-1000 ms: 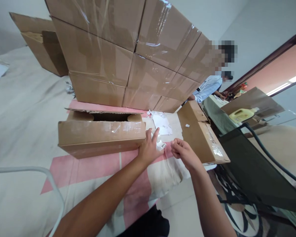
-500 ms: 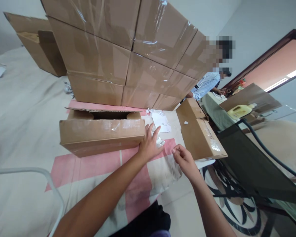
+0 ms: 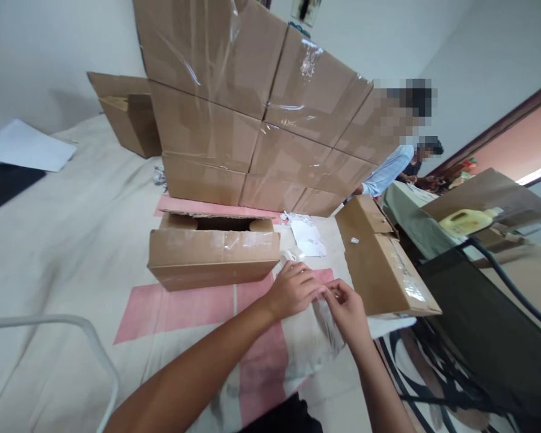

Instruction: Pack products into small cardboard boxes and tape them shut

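- Grip: my left hand [image 3: 297, 290] and right hand [image 3: 346, 308] meet at the fingertips, thumbs and forefingers drawn together. I cannot tell from my feed whether anything thin lies between the 2 pinches. Left fingers half curled, palm down; right fingers bent inward.
- White item [image 3: 294, 254]: just beyond the left knuckles and partly hidden by them, by the right end of the left box. The left hand is the nearer of the 2. I cannot make out its long axis, nor whether the left fingers touch it.
- Left box [image 3: 214, 258]: long axis across my view, left to right, with a dark gap along its top. Its right end points toward the white item, ahead and to the left of the joined fingertips.
- Paper [image 3: 307, 236]: flat, past the white item, well apart from either pinch.
- Right box [image 3: 374, 264]: beyond the right hand and to its right, long axis running away from me.
- Stack [image 3: 252, 126]: taped boxes, behind the left box.
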Demonstrator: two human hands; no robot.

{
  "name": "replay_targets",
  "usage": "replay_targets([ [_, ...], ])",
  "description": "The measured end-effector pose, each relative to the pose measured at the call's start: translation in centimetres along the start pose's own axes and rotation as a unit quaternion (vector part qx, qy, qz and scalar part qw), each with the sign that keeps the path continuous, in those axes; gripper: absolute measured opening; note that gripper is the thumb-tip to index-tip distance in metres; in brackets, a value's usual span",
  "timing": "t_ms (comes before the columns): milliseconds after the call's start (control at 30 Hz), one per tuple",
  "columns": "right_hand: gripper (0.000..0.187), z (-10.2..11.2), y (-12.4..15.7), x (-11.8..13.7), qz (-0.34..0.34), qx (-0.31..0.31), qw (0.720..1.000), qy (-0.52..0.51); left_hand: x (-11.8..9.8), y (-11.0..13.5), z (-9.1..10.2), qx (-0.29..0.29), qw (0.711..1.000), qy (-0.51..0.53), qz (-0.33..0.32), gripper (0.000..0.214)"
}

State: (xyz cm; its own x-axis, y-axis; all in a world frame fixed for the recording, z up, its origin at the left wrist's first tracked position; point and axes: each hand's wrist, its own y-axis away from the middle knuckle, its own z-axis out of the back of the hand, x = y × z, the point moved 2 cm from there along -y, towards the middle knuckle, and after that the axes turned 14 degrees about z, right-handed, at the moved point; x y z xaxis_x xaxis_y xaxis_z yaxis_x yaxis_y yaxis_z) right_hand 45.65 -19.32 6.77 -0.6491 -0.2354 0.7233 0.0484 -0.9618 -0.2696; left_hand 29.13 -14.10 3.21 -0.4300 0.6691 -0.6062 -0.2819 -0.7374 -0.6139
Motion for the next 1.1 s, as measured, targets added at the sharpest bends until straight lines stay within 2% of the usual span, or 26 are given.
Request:
replay_targets([
  [100,0.037,-0.6,-1.5,-0.3,-0.028,-0.065,0.997,0.041,-1.0,-1.0,1.8,-0.042,0.998,-0.038,-0.041,0.032],
  [167,0.038,-1.3,-3.2,0.5,-0.003,-0.101,0.994,0.041,-2.8,-2.3,4.8,-0.033,0.996,-0.032,-0.082,0.033],
  [233,0.042,-2.4,-5.2,2.4,0.082,-0.111,0.99,-0.018,-5.3,-3.9,9.1,0.023,0.994,0.006,-0.107,0.034],
  [300,0.05,-3.9,-7.3,5.0,0.196,-0.087,0.972,-0.094,-7.3,-5.7,14.0,0.13,0.99,0.044,-0.041,0.031],
  [367,0.054,-5.8,-9.2,7.5,0.29,-0.035,0.947,-0.137,-7.9,-6.9,18.7,0.218,0.974,0.02,0.059,0.03],
  [433,0.051,-7.9,-10.6,9.1,0.339,0.023,0.929,-0.151,-6.8,-7.4,22.5,0.236,0.958,0.017,0.162,0.031],
  [500,0.049,-9.8,-11.3,9.6,0.339,0.051,0.919,-0.194,-4.6,-7.3,24.9,0.238,0.94,0.032,0.241,0.032],
  [567,0.051,-11.2,-11.4,9.3,0.315,0.048,0.911,-0.26,-2.3,-6.8,25.6,0.27,0.919,0.04,0.284,0.032],
  [667,0.051,-12.0,-11.0,8.6,0.291,0.033,0.902,-0.316,0.2,-6.4,24.6,0.312,0.899,-0.006,0.308,0.027],
  [833,0.047,-11.9,-10.7,8.7,0.263,0.029,0.907,-0.327,1.8,-7.0,22.4,0.3,0.897,-0.117,0.302,0.023],
  [900,0.045,-11.8,-10.7,8.9,0.261,0.027,0.91,-0.322,2.2,-7.1,21.9,0.281,0.9,-0.162,0.29,0.022],
  [1000,0.042,-11.8,-10.7,8.9,0.26,0.018,0.913,-0.313,2.5,-6.9,21.7,0.219,0.907,-0.238,0.27,0.027],
  [1100,0.04,-11.8,-10.6,8.9,0.257,0.011,0.916,-0.308,2.8,-6.8,21.6,0.178,0.896,-0.286,0.291,0.058],
])
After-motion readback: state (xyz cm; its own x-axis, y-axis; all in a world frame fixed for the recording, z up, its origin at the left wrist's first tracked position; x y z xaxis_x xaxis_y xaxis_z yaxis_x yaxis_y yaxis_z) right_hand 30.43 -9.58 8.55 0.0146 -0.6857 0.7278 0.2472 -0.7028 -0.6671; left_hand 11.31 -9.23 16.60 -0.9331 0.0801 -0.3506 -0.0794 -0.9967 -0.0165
